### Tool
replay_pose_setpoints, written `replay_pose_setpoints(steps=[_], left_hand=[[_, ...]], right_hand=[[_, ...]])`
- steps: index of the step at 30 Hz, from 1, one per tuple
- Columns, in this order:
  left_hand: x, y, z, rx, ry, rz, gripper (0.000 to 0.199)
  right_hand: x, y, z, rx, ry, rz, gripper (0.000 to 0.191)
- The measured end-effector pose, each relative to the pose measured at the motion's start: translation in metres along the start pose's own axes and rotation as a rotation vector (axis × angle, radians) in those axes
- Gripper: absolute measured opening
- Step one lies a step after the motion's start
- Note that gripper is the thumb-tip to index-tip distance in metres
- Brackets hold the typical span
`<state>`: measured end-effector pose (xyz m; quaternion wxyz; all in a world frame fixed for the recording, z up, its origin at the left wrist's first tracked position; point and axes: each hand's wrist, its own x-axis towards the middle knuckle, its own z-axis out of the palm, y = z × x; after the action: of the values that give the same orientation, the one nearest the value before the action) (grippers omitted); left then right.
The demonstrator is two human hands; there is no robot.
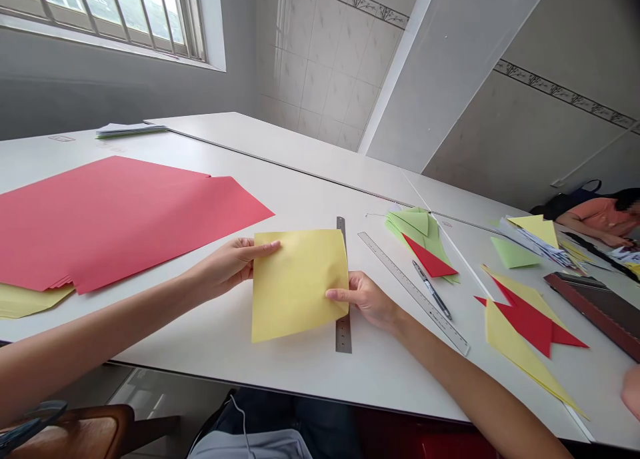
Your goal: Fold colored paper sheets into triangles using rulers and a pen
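A yellow sheet of paper (297,282), roughly square, is held up over the white table between my two hands. My left hand (245,259) pinches its upper left side, thumb on the near face and fingers behind. On the right edge, lower down, my right hand (365,299) grips it the same way. The sheet bends slightly near that right thumb. Behind the paper lies a dark metal ruler (343,336), its middle hidden. To the right of it are a clear ruler (413,291) and a pen (432,290).
Large red sheets (125,219) cover the table's left, with yellow paper (33,300) beneath. Green sheets (413,222) and a red piece (431,258) lie right of centre. Farther right are red and yellow cut pieces (530,316) and a dark red case (595,309). Another person (595,216) sits at far right.
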<state>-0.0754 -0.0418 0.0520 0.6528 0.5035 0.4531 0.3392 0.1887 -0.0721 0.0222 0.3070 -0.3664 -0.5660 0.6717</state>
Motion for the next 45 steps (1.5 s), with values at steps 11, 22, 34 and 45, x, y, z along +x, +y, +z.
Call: replay_pose_setpoints(steps=[11,22,34,45], left_hand=[[0.009,0.007,-0.022,0.074,0.070,-0.008,0.030],[0.017,0.001,-0.022,0.120,0.085,-0.061,0.032],[0.024,-0.003,-0.018,0.126,0.112,-0.064,0.031],[0.025,-0.002,-0.016,0.064,0.161,-0.049,0.042]], right_hand=[[0.004,-0.002,-0.029,-0.180,-0.064,-0.025,0.025],[0.003,-0.005,-0.043,-0.305,-0.116,0.031,0.024],[0.002,-0.006,-0.050,-0.349,-0.144,0.075,0.025],[0.000,-0.008,-0.047,-0.349,-0.162,0.058,0.023]])
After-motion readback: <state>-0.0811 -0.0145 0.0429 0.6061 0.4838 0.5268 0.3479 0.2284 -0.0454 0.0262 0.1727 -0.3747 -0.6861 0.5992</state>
